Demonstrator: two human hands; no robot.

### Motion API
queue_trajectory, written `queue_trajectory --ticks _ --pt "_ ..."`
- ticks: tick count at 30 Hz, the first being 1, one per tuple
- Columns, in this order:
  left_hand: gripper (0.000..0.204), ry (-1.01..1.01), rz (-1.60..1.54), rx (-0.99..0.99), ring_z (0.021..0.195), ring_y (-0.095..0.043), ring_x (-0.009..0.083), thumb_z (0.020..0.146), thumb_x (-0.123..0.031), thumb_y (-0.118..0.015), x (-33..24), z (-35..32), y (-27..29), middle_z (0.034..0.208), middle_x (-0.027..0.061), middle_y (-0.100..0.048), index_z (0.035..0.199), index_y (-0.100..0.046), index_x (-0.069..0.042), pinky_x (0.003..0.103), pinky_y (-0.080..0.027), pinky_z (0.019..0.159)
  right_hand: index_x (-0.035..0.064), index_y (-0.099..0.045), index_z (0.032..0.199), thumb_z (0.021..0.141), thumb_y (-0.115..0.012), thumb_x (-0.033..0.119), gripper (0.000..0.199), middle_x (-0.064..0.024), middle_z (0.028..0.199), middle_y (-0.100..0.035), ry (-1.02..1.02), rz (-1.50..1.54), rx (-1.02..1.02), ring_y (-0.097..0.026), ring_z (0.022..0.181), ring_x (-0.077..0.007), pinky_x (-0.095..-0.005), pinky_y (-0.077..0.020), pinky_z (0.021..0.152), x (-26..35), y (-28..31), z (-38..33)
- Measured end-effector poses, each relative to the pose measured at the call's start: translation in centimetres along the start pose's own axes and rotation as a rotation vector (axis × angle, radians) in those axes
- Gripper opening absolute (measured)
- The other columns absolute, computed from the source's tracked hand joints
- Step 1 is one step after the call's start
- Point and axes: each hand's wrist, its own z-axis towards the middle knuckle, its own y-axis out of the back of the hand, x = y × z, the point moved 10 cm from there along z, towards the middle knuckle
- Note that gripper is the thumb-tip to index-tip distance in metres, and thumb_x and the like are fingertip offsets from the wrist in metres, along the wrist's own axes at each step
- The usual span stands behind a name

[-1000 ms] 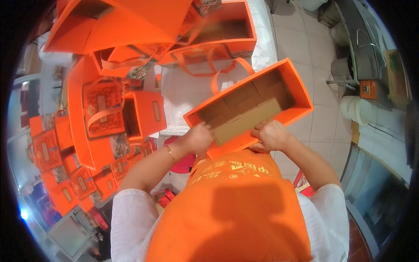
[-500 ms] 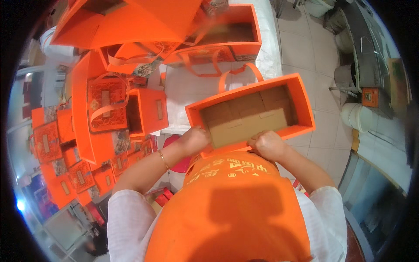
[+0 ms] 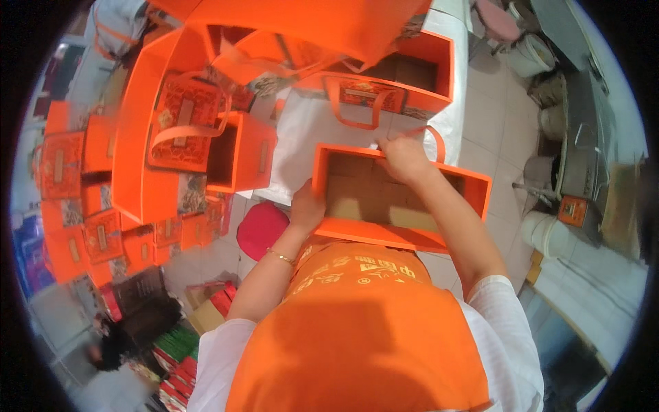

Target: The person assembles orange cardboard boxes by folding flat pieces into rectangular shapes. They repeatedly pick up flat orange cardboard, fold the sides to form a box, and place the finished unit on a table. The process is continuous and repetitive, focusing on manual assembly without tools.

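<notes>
In front of my body is an open orange cardboard gift bag box [image 3: 388, 233], its bare brown inside facing up. My left hand [image 3: 307, 206] is closed around its left end wall, the fingertips partly hidden. My right hand [image 3: 406, 158] reaches across the opening, its fingers bent over the far rim near the orange strap handle [image 3: 438, 141]. Whether those fingers also pinch the strap is hard to see. Beyond it, on the white-covered table [image 3: 302, 154], stands another orange box [image 3: 429, 99] with a strap handle and a patterned front panel.
At left, a large orange box [image 3: 134, 178] with a patterned panel stands beside several stacked orange boxes [image 3: 103, 233]. A red stool [image 3: 263, 230] is below the table edge. White buckets [image 3: 546, 233] and a grey metal counter [image 3: 580, 137] line the right side.
My right hand has moved from the near rim to the far rim. The box has turned nearly square to me, and my left hand has shifted onto its left end. The view has shifted too.
</notes>
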Motion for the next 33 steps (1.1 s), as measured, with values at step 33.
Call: queue_trajectory --ticks 33 --pt "0.052 0.251 -0.478 0.098 0.108 -0.06 0.0353 0.08 -0.024 -0.061 8.5 -5.5 -4.6 0.113 0.0214 -0.064 0.124 -0.054 0.003 0.038 -0.046 0.093 0.0141 -0.061 0.121 0.08 -0.056 0.011 0.041 -0.0178 0.1 -0.067 0.053 0.02 0.049 -0.063 0.096 -0.035 -0.0462 -0.0502 0.08 -0.5 -3.8 -0.9"
